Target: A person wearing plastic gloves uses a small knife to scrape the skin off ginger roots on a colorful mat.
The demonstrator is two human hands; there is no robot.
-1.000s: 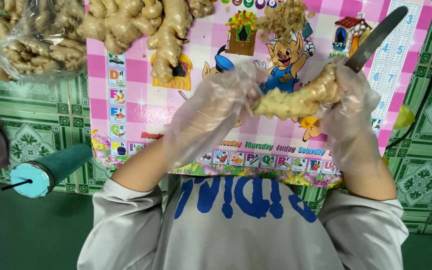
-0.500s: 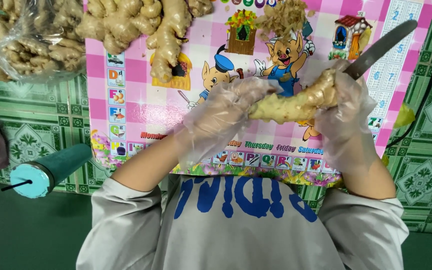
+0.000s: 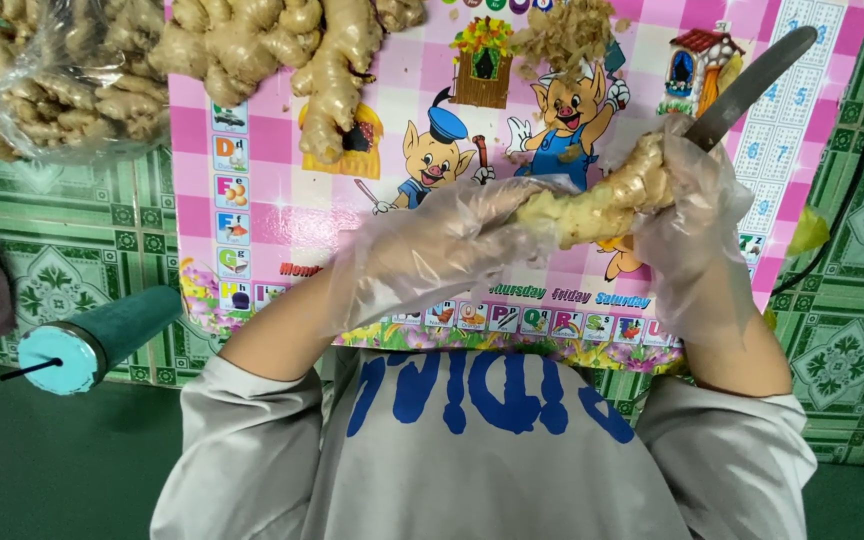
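Gloved left hand (image 3: 442, 250) and right hand (image 3: 687, 225) clamped on ginger root (image 3: 602, 200); knife (image 3: 752, 85) handle buried in right fingers, gloves blurring everything.

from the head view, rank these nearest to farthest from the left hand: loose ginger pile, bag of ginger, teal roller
From the left hand:
1. Loose ginger pile, on the pink mat above the hand.
2. Teal roller, on the floor at lower left.
3. Bag of ginger, top left corner.

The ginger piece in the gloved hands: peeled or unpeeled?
Partly peeled: the ginger piece shows pale bare flesh at its left end, browner skin toward the knife.
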